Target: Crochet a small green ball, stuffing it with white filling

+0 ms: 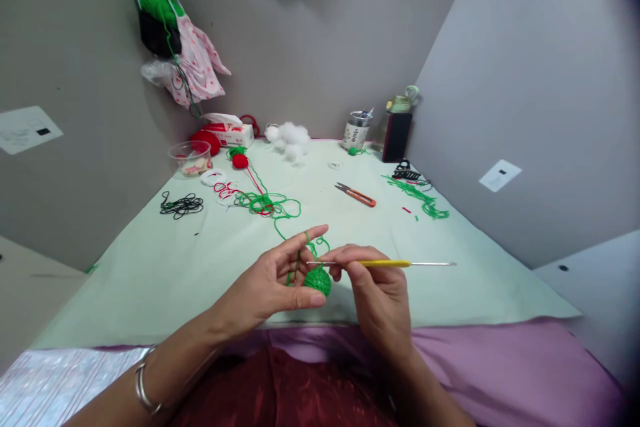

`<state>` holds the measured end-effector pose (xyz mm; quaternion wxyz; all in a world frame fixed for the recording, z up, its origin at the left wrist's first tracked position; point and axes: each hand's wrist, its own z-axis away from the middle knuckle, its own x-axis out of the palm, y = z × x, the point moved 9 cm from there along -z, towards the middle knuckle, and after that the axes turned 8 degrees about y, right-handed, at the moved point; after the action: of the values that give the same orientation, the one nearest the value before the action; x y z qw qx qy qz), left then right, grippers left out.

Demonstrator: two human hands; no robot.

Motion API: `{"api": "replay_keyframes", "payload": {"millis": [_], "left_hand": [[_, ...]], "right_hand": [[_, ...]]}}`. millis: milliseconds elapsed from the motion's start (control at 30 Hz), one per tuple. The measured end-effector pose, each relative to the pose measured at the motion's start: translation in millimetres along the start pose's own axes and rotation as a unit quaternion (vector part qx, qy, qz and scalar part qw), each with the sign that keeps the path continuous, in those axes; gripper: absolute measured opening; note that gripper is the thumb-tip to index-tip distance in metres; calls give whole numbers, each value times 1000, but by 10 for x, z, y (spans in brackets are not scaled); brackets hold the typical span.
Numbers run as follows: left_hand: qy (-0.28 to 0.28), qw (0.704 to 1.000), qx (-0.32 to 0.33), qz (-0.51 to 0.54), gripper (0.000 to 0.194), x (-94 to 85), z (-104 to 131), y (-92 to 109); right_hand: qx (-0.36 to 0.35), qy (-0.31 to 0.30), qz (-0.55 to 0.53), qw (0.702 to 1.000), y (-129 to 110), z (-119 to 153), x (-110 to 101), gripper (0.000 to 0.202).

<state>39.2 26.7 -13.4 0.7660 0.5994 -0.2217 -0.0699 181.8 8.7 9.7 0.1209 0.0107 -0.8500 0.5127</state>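
Note:
My left hand (273,283) holds a small round green crocheted piece (318,281) between its thumb and fingers. Its index finger is stretched out, with green yarn (286,217) looped over it and trailing back across the table. In my right hand (380,287) is a crochet hook (385,263) with a yellow grip, held almost level like a pencil. The hook's left tip is at the top of the crocheted piece, by the yarn; its other metal end sticks out to the right. Whether a loop is on the tip is too small to tell.
Orange-handled thread snips (356,195) lie beyond my hands. Black cord (181,205) and tangled yarn are on the left, green strands (423,197) on the right. At the back stand a tissue box (237,135), white stuffing (291,139), a jar (356,132) and a phone (397,137).

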Motion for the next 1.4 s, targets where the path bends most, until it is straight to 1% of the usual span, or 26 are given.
{"api": "replay_keyframes", "payload": {"millis": [100, 167, 267, 367, 500, 600, 800, 1133, 1400], "left_hand": [[6, 1000, 13, 3, 74, -2, -14, -14], [15, 1000, 25, -1, 60, -8, -17, -23], [25, 999, 35, 14, 46, -10, -7, -23], [33, 998, 35, 37, 38, -8, 4, -10], [44, 997, 28, 50, 35, -13, 6, -1], [44, 997, 20, 56, 34, -5, 10, -8], [41, 998, 18, 52, 29, -7, 29, -16], [42, 998, 14, 50, 30, -22, 23, -32], [35, 998, 14, 57, 29, -20, 21, -62]], "right_hand": [[-25, 43, 48, 998, -84, -8, -32, 18], [-46, 61, 74, 994, -151, -10, -36, 18], [-50, 50, 86, 994, -173, -25, -22, 19], [-34, 42, 82, 995, -118, -48, -66, 19], [-28, 71, 46, 996, -74, -47, -194, 19], [-34, 80, 26, 996, -83, -20, -233, 20], [-44, 40, 34, 998, -131, 2, -152, 21], [-63, 40, 87, 993, -184, 25, -157, 21], [-97, 27, 106, 989, -267, 63, -90, 24]]}}
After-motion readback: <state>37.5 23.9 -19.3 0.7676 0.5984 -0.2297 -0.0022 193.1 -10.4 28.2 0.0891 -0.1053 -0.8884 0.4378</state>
